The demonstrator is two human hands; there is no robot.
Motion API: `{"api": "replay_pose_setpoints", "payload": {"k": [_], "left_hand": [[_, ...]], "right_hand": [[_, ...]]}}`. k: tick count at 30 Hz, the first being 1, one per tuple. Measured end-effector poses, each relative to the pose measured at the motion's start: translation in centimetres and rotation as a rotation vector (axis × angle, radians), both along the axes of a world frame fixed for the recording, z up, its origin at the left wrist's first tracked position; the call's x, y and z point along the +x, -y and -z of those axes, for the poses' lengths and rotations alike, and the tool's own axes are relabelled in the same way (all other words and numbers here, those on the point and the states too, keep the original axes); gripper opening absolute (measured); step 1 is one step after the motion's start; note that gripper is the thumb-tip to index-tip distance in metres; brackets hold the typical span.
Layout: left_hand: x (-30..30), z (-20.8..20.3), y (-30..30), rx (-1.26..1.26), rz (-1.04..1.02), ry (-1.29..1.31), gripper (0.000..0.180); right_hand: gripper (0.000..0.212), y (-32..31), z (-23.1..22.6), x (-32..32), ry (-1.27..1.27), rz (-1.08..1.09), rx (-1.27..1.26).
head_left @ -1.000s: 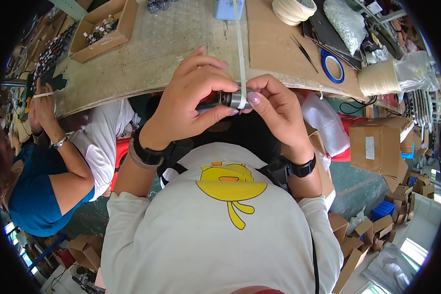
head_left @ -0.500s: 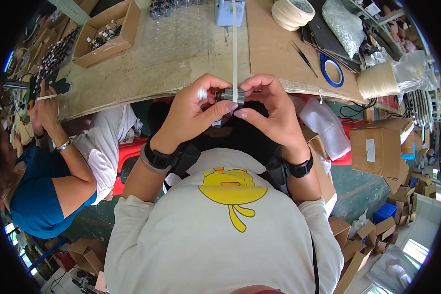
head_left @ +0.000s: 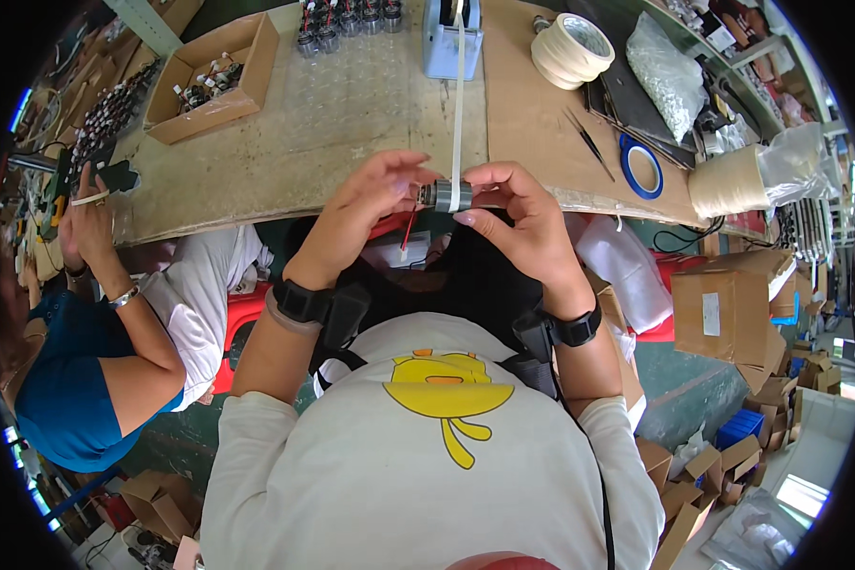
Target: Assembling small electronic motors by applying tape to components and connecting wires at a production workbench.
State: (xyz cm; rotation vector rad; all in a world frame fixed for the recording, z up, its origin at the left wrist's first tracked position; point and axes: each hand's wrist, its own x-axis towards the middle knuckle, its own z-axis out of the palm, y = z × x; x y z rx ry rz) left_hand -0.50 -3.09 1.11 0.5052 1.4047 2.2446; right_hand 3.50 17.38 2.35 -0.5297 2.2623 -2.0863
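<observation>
A small cylindrical metal motor [head_left: 441, 197] lies level just off the table's near edge, with a red wire [head_left: 408, 231] hanging from its left end. My right hand [head_left: 525, 217] grips the motor's right end between thumb and fingers. A narrow white tape strip [head_left: 458, 114] runs taut from the blue tape dispenser [head_left: 453, 52] down to the motor and lies across its body. Beside the motor's left end, my left hand [head_left: 363, 201] has its fingers stretched out and apart; whether a fingertip touches the motor is hard to see.
At the back stand several motors [head_left: 349, 24] on a clear plastic tray [head_left: 337, 95]. A cardboard box [head_left: 214, 81] of parts sits left. To the right lie white tape rolls [head_left: 570, 52], tweezers [head_left: 591, 142] and a blue tape roll [head_left: 642, 166]. Another person [head_left: 100, 370] works at the left.
My left hand has loosened from the motor, its fingers straightening and parting. The red wire now shows hanging down. My right hand still holds the motor; the view has shifted slightly.
</observation>
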Motion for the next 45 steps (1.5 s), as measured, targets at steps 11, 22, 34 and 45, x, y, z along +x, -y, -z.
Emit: {"api": "replay_pose_setpoints", "payload": {"k": [11,22,34,45], "left_hand": [[-0.9,-0.7,-0.6,-0.484,-0.103,-0.578,0.033],[-0.9,-0.8,-0.7,-0.586,-0.164,-0.644,0.025],[0.6,1.9,-2.5,-0.392,-0.299,-0.315,0.016],[-0.2,4.7,-1.9,-0.181,-0.475,-0.121,0.011]], "right_hand": [[0.026,-0.6,0.2,-3.2,0.404,0.012,-0.324],[0.016,0.8,0.1,-4.6,0.272,-0.075,-0.259],[0.016,2.1,1.6,-2.9,0.268,0.114,-0.263],[0.019,4.2,3.1,-2.9,0.534,0.007,-0.962]]}}
